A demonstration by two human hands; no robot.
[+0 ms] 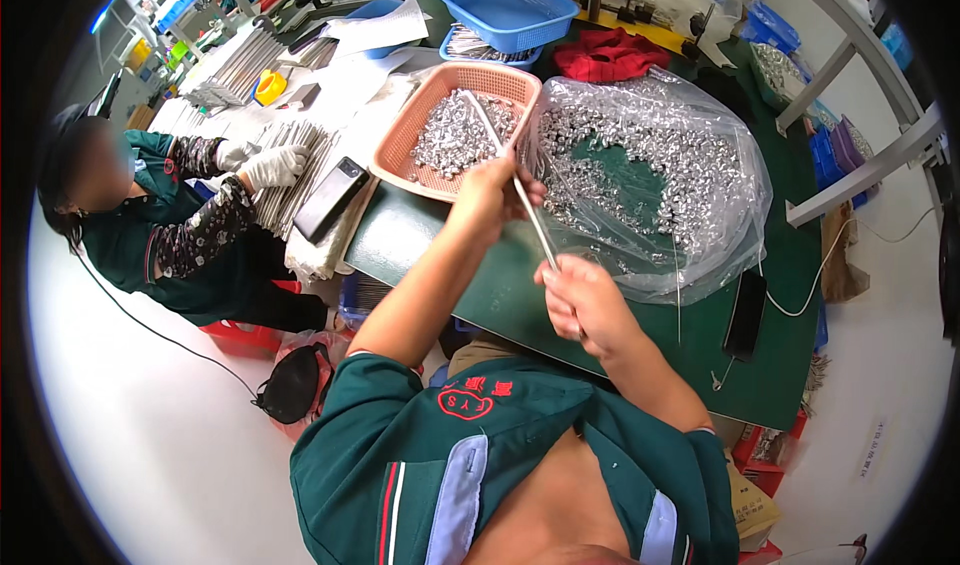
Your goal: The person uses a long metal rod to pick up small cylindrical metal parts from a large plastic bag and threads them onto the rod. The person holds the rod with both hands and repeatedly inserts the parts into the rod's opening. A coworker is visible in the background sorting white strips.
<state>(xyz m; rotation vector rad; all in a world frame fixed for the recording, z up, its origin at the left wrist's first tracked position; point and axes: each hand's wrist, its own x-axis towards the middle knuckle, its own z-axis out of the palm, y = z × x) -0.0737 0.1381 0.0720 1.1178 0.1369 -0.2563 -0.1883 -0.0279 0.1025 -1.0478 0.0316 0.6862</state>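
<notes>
While left grip (490, 197) and right grip (588, 303) clasp it, the slim rod (537, 224) looks silvery.

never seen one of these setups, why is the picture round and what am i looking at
There is no machine here: the wearer works bare-handed. The one picture comes from a wide fisheye camera on their head, looking down, so edges curve. The left hand and right hand both hold a thin silvery rod. On the green table sit a pinkish basket of small metal pieces and a clear bag with more. A co-worker wearing pale gloves is at left.
</notes>
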